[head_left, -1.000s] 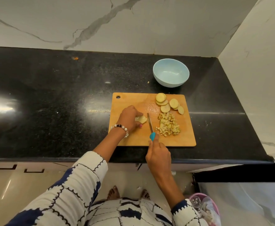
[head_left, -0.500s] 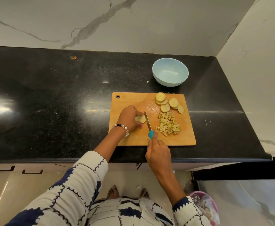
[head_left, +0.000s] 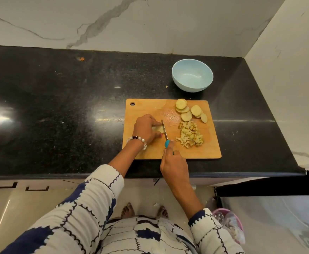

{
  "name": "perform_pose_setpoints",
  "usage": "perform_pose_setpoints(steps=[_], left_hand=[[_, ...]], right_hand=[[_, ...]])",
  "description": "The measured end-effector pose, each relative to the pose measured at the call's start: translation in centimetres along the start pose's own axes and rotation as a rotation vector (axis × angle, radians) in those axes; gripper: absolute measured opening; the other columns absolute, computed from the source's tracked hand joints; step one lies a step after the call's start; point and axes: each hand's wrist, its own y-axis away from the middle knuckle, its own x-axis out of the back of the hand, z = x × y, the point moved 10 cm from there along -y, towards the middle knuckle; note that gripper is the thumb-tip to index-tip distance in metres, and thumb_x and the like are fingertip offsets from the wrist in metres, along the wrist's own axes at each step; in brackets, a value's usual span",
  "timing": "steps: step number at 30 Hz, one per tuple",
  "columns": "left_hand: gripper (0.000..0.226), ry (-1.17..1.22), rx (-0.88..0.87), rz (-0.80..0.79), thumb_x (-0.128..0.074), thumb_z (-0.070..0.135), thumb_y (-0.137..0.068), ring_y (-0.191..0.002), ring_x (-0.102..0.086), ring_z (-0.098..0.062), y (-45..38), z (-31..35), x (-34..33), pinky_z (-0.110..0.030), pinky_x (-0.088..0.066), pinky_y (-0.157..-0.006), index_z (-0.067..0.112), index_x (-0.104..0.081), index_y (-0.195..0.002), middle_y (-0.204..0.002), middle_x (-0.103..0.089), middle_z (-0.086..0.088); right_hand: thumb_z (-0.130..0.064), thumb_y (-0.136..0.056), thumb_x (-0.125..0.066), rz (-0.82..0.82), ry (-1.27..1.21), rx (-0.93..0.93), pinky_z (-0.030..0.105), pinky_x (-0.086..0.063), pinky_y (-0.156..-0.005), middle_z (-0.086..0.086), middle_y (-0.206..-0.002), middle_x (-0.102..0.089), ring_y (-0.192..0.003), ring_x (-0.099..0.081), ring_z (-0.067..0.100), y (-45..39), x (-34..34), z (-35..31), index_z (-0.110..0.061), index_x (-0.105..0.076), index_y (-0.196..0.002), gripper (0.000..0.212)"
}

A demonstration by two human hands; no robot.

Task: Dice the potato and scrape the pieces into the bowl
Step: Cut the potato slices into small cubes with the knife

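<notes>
Fingers of our left hand (head_left: 146, 128) curl over the potato slice (head_left: 158, 128), pinning it on the cutting board (head_left: 201, 151); our right hand (head_left: 174, 165) grips the knife (head_left: 165, 132) beside them. Diced pieces (head_left: 190, 134) wait apart from the bowl (head_left: 192, 75).

Patterned sleeves, beaded wrist

White sleeves (head_left: 87, 204) with navy patches and scalloped dark lines; pearl-and-dark bead bracelet (head_left: 138, 141); bare feet (head_left: 127, 210).

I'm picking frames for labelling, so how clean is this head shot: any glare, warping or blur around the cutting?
Head view: strong glare on the black countertop at far left, a weaker sheen left of the cutting board; wide-angle bending bows the counter's front edge; the diced potato, slices and bowl read sharp; the piece under the left hand is mostly hidden, beside the knife.
</notes>
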Motion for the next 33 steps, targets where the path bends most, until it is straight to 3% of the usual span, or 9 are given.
perform_pose_setpoints(steps=[7,11,15,17,19,22,27,33], left_hand=[[0.051,0.028,0.016,0.007,-0.084,0.028,-0.063,-0.097,-0.055,-0.015,0.1,-0.2,0.1,-0.026,-0.046,-0.085,0.020,-0.069,-0.111,-0.109,-0.060,0.003],[0.052,0.027,0.018,0.002,-0.085,0.027,-0.061,-0.096,-0.056,-0.016,0.1,-0.1,0.3,-0.028,-0.047,-0.086,0.020,-0.070,-0.110,-0.110,-0.061,0.003],[0.053,0.036,0.037,0.003,-0.085,0.025,-0.061,-0.097,-0.056,-0.016,0.2,-0.2,0.3,-0.028,-0.047,-0.087,0.019,-0.069,-0.111,-0.111,-0.061,0.003],[0.053,0.042,0.037,0.004,-0.085,0.025,-0.061,-0.098,-0.056,-0.016,0.2,-0.2,0.3,-0.028,-0.047,-0.087,0.019,-0.069,-0.111,-0.111,-0.061,0.002],[0.053,0.030,0.031,-0.001,-0.085,0.025,-0.061,-0.098,-0.056,-0.017,0.2,-0.1,0.3,-0.027,-0.047,-0.087,0.019,-0.069,-0.112,-0.111,-0.061,0.002],[0.055,-0.006,0.030,-0.008,-0.084,0.028,-0.062,-0.101,-0.056,-0.018,0.2,-0.1,0.2,-0.029,-0.046,-0.089,0.019,-0.067,-0.113,-0.114,-0.061,0.000],[0.058,-0.042,0.042,-0.010,-0.083,0.033,-0.062,-0.108,-0.056,-0.020,0.2,-0.2,0.0,-0.032,-0.045,-0.094,0.020,-0.066,-0.116,-0.117,-0.062,-0.002],[0.057,-0.074,0.067,-0.024,-0.082,0.035,-0.064,-0.110,-0.054,-0.022,0.0,-0.3,-0.2,-0.032,-0.045,-0.094,0.023,-0.064,-0.118,-0.118,-0.062,-0.001]], right_hand=[[-0.013,-0.068,-0.081,-0.001,0.079,0.054,0.021,-0.017,-0.038,0.008,-0.054,-0.049,-0.030,-0.040,0.018,3.8,0.2,0.5,0.009,-0.059,-0.118,0.059],[-0.011,-0.061,-0.085,-0.017,0.121,0.019,0.022,-0.024,-0.032,0.015,-0.063,-0.058,-0.031,-0.046,0.022,2.5,-0.1,0.5,0.009,-0.056,-0.122,0.071],[-0.010,-0.068,-0.082,-0.017,0.057,-0.022,0.023,-0.026,-0.032,0.012,-0.061,-0.055,-0.032,-0.044,0.019,3.1,0.4,1.6,0.009,-0.053,-0.125,0.067],[-0.012,-0.077,-0.075,-0.002,0.002,-0.051,0.024,-0.024,-0.036,0.011,-0.061,-0.054,-0.035,-0.045,0.020,3.3,0.5,2.3,0.008,-0.051,-0.127,0.060],[-0.019,-0.092,-0.056,0.012,-0.086,-0.077,0.028,-0.028,-0.042,0.016,-0.071,-0.060,-0.045,-0.052,0.026,2.9,0.7,2.6,0.005,-0.044,-0.134,0.049],[-0.030,-0.097,-0.031,0.057,-0.183,-0.049,0.033,-0.033,-0.050,0.019,-0.083,-0.063,-0.061,-0.058,0.032,2.0,0.8,1.5,0.001,-0.036,-0.141,0.054],[-0.030,-0.102,-0.027,0.006,-0.185,-0.021,0.033,-0.033,-0.060,0.017,-0.100,-0.061,-0.079,-0.059,0.031,1.8,0.3,0.8,-0.005,-0.019,-0.149,0.054],[-0.027,-0.102,-0.031,-0.016,-0.146,-0.025,0.034,-0.033,-0.058,0.019,-0.099,-0.061,-0.076,-0.060,0.033,1.7,0.1,0.6,-0.003,-0.020,-0.148,0.053]])
